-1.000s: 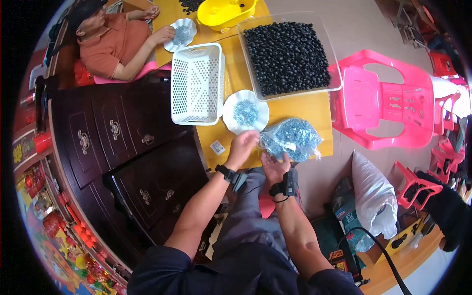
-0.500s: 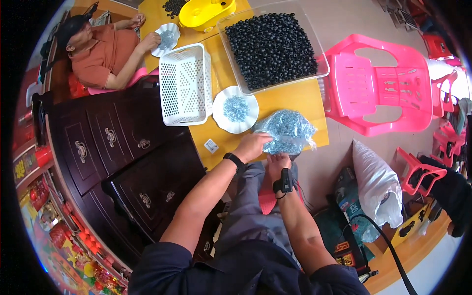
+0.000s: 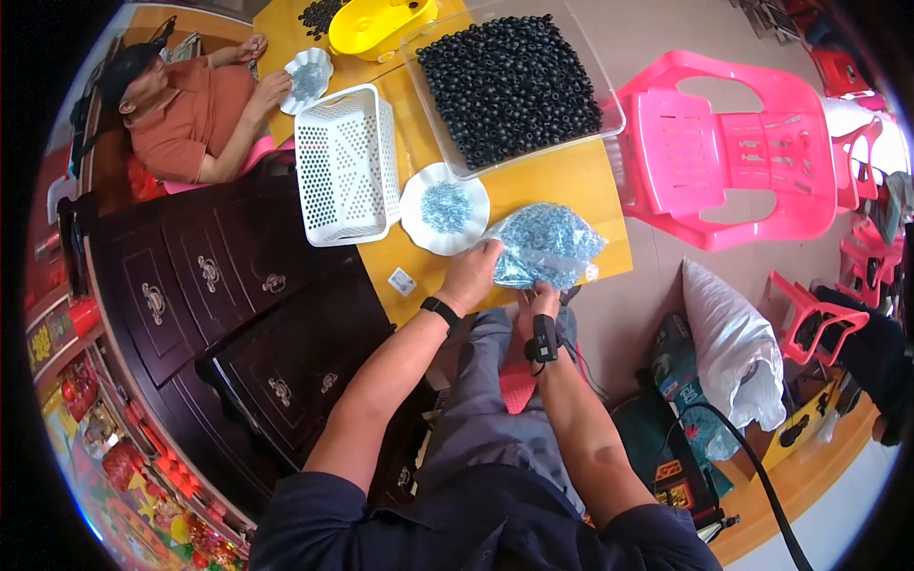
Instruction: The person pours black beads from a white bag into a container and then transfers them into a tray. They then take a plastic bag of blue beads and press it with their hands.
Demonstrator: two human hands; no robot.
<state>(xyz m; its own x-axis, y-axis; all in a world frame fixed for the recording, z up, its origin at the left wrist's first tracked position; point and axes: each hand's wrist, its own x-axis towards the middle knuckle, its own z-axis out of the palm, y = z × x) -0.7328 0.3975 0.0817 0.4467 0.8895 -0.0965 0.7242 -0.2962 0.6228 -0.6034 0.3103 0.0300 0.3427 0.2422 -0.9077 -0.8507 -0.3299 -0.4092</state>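
A clear plastic bag [image 3: 547, 238] full of small silvery-blue metal pieces rests on the near right corner of the yellow table [image 3: 505, 195]. My left hand [image 3: 471, 274] pinches the bag's left edge between closed fingers. At its near side my right hand [image 3: 540, 305] grips the plastic from below, just past the table's edge. Beside the bag, a white scalloped plate [image 3: 415, 228] carries a pile of similar pieces, too small to name exactly. My left hand is close to the plate but apart from it.
A clear bin [image 3: 609, 131] of black ring-like parts, a white perforated basket [image 3: 386, 162] and a yellow tub [image 3: 381, 29] stand farther back. Across at left, a co-worker [image 3: 205, 114] handles pieces at another plate [image 3: 324, 71]. A pink chair [image 3: 681, 157] is at the right.
My left hand has shifted slightly left and down along the bag's edge. The near side of the bag has been drawn up, and my right thumb now shows over it.
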